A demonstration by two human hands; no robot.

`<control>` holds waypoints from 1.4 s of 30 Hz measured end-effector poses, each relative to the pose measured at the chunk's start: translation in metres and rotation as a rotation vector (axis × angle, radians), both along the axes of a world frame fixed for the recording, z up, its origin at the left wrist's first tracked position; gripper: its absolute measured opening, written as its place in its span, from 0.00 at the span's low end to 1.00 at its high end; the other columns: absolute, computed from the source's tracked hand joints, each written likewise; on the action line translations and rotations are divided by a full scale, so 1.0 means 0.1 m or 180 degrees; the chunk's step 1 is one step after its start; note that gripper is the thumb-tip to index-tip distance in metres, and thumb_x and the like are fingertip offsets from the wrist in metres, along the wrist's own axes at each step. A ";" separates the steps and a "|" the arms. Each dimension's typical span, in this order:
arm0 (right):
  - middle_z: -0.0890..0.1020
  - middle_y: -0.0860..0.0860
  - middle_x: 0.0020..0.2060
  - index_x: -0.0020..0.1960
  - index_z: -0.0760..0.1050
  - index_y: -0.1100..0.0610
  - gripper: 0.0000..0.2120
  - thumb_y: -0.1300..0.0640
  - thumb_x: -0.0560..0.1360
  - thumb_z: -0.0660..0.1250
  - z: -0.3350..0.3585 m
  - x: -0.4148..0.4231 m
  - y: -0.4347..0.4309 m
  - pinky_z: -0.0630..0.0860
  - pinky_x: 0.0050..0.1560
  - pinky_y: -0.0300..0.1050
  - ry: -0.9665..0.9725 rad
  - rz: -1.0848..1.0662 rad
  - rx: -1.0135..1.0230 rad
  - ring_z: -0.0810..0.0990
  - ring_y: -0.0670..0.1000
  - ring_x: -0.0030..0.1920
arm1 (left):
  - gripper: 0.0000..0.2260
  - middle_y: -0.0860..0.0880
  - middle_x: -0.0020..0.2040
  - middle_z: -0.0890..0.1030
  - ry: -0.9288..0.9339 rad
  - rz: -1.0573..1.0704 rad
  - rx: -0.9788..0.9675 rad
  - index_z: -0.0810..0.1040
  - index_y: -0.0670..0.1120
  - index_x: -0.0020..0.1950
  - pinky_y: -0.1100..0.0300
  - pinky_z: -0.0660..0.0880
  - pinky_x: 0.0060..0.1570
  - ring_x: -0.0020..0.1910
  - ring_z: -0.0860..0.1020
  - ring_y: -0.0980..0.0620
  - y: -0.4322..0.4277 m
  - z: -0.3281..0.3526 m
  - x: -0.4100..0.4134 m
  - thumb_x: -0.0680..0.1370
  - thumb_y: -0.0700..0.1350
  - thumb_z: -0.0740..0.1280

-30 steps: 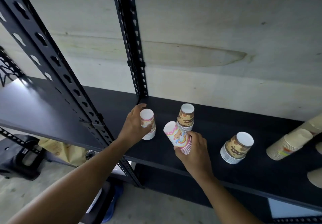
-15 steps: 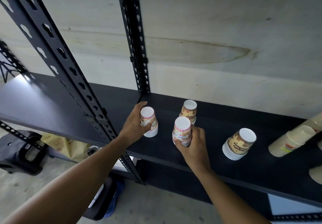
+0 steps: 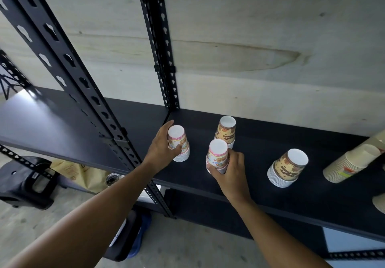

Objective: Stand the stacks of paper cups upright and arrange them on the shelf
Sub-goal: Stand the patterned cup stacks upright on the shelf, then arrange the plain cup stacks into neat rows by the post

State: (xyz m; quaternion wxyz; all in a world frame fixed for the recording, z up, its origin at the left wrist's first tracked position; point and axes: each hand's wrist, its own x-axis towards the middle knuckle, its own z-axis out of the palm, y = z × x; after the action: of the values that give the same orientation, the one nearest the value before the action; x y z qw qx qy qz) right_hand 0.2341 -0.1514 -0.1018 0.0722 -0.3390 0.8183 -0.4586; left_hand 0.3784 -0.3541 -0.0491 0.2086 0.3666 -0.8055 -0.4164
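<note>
On the black shelf, left hand and right hand each grip an upright pink-printed cup stack.

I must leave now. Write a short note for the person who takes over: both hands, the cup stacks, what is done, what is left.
Left hand grips the left pink stack, upright on the shelf.
Right hand grips the second pink stack, also upright.
Done: two brown stacks stand upright.
Left: the beige stack at the right lies tilted; more cups show at the right edge.
</note>
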 end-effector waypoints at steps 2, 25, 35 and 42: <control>0.71 0.50 0.60 0.67 0.68 0.54 0.35 0.46 0.68 0.80 0.00 0.00 0.01 0.82 0.54 0.46 -0.0017 -0.0005 0.0026 0.77 0.50 0.61 | 0.39 0.53 0.73 0.71 0.0009 0.0035 -0.0006 0.61 0.57 0.77 0.46 0.76 0.65 0.68 0.74 0.51 0.02 0.00 -0.01 0.72 0.41 0.76; 0.68 0.48 0.73 0.76 0.64 0.53 0.27 0.49 0.80 0.65 1.88 -1.19 1.45 0.69 0.65 0.36 0.1114 -0.0054 -0.0257 0.69 0.47 0.73 | 0.27 0.49 0.66 0.73 0.0281 -0.1275 -0.1388 0.71 0.51 0.72 0.53 0.75 0.62 0.63 0.75 0.51 1.53 1.42 -1.72 0.75 0.57 0.69; 0.70 0.49 0.70 0.74 0.67 0.54 0.25 0.53 0.79 0.66 1.94 -2.11 3.18 0.72 0.67 0.43 0.1207 -0.0838 -0.0049 0.70 0.48 0.70 | 0.25 0.51 0.65 0.72 0.0495 -0.1866 -0.1012 0.70 0.51 0.72 0.59 0.71 0.63 0.64 0.73 0.56 3.02 1.27 -2.83 0.76 0.53 0.71; 0.69 0.49 0.72 0.75 0.65 0.53 0.27 0.49 0.79 0.66 1.58 -2.39 3.76 0.70 0.69 0.44 0.0863 -0.0965 0.0233 0.68 0.49 0.71 | 0.28 0.48 0.65 0.70 0.0232 -0.1761 -0.0820 0.69 0.48 0.73 0.60 0.71 0.62 0.63 0.73 0.51 3.34 0.89 -3.12 0.75 0.48 0.74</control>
State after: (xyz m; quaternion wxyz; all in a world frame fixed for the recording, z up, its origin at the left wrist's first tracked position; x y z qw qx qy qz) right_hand -0.0050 0.2248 0.0563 -0.0962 -0.2677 0.8783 -0.3843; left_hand 0.0662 -0.0197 0.0399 0.1608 0.0887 -0.9129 -0.3646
